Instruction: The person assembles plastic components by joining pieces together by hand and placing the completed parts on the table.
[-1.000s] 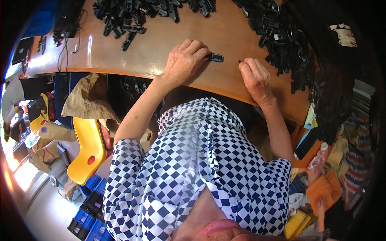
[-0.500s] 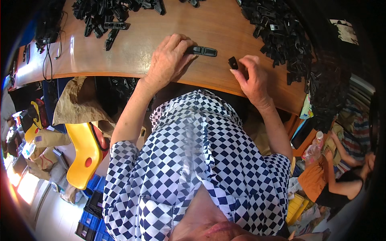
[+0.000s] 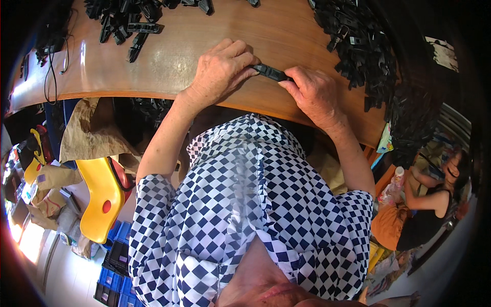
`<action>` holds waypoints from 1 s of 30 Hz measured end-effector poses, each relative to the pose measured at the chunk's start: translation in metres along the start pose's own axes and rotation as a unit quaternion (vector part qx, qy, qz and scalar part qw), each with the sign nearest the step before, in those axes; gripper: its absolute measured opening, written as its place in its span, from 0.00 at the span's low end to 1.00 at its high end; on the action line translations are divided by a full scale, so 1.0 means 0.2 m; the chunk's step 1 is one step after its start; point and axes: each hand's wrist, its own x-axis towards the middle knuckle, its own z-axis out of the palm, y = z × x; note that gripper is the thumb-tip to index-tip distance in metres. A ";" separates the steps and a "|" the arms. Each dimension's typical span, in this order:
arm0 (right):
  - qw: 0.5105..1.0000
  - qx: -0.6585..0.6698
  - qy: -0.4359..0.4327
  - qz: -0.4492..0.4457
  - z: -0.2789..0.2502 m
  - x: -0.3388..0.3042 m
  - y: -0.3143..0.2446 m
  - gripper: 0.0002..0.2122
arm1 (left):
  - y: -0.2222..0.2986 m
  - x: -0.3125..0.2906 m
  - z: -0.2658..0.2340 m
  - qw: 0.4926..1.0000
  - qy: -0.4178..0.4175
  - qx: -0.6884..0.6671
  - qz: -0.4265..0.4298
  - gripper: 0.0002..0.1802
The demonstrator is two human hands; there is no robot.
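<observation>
A long black plastic part spans the gap between my two hands, just above or on the wooden table. My left hand is closed on its left end, thumb and fingers pinching it. At the other end, my right hand is closed in a pinch, with a small black plastic piece mostly hidden by the thumb and forefinger. The two pieces meet there; whether they are joined I cannot tell.
Black plastic parts lie heaped at the table's far left, and a larger pile of small black pieces covers its right side. A dark cable hangs over the left edge. A yellow chair stands lower left; another person sits lower right.
My right hand has moved left, bringing the small black piece up against the right end of the long part. My left hand still grips the long part, which now tilts down to the right.
</observation>
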 end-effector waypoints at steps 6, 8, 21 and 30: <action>0.999 0.023 -0.033 0.024 -0.02 0.00 0.00 0.11 | 0.01 0.02 0.00 0.999 -0.007 -0.043 0.006 0.12; 0.999 0.023 -0.033 0.032 0.01 0.00 0.00 0.11 | 0.01 0.03 0.00 0.999 -0.014 -0.049 0.009 0.11; 0.960 -0.260 -0.010 -0.108 -0.22 0.19 0.16 0.09 | -0.12 0.04 -0.15 0.986 0.076 -0.095 -0.115 0.15; 0.941 -0.313 -0.052 -0.116 -0.17 0.22 0.40 0.04 | -0.40 0.26 -0.11 0.949 0.104 0.182 -0.234 0.16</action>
